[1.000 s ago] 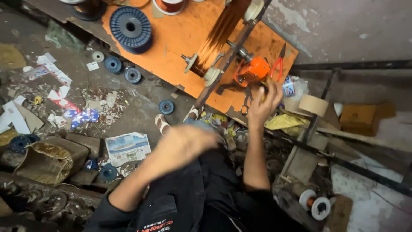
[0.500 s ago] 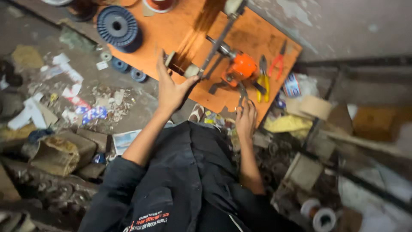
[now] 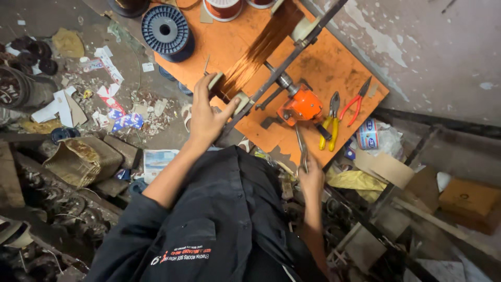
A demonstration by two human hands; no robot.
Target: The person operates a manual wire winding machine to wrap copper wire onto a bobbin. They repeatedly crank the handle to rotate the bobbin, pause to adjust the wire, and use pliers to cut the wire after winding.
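Observation:
My left hand (image 3: 207, 116) grips the near end of a winding former (image 3: 229, 91) wrapped in copper wire (image 3: 261, 44), which stretches away over the orange board (image 3: 334, 62). My right hand (image 3: 311, 177) is closed on the metal crank handle (image 3: 301, 146) that hangs from the orange winding machine (image 3: 300, 104). A dark metal bar (image 3: 292, 57) runs diagonally through the machine. My dark work shirt fills the bottom of the head view.
Yellow-handled pliers (image 3: 330, 125) and red-handled cutters (image 3: 355, 102) lie on the board right of the machine. A blue spool (image 3: 166, 30) and copper wire reels (image 3: 223, 8) stand at the far end. Paper scraps, cardboard and metal parts litter the floor all around.
My left hand has moved forward from my lap onto the wire former. My right hand has dropped from beside the machine down to the crank handle. The camera has come closer to the board.

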